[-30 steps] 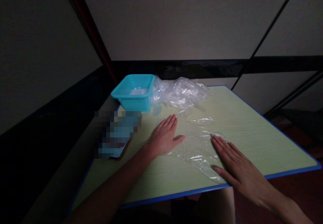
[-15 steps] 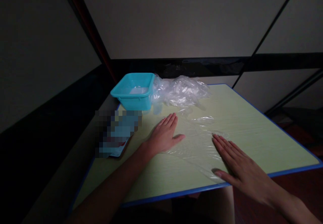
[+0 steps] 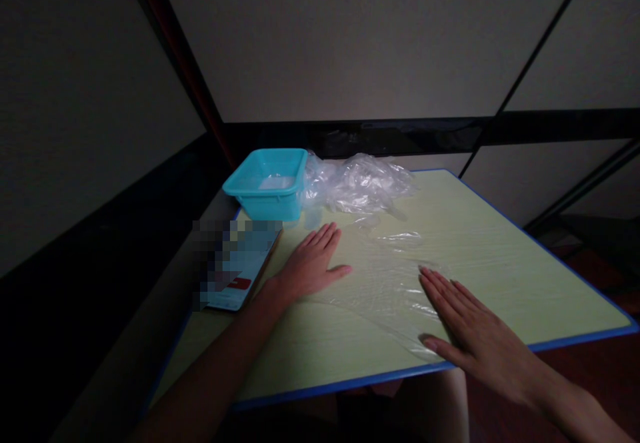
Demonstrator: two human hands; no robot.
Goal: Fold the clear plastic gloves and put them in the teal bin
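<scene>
A clear plastic sheet (image 3: 380,290) lies flat on the pale green table (image 3: 500,263), between my two hands. My left hand (image 3: 311,264) rests palm down on its left edge, fingers stretched out and together. My right hand (image 3: 467,326) lies flat on the sheet's right part near the front table edge, fingers straight. Neither hand grips anything.
A turquoise plastic tub (image 3: 267,184) stands at the table's far left corner, with a heap of crumpled clear plastic (image 3: 357,182) beside it. A phone (image 3: 237,266) lies at the left edge, near my left hand. Dark rails and walls surround the table.
My left hand has slid a little to the left across the sheet, which now lies smoother. The right hand has hardly moved.
</scene>
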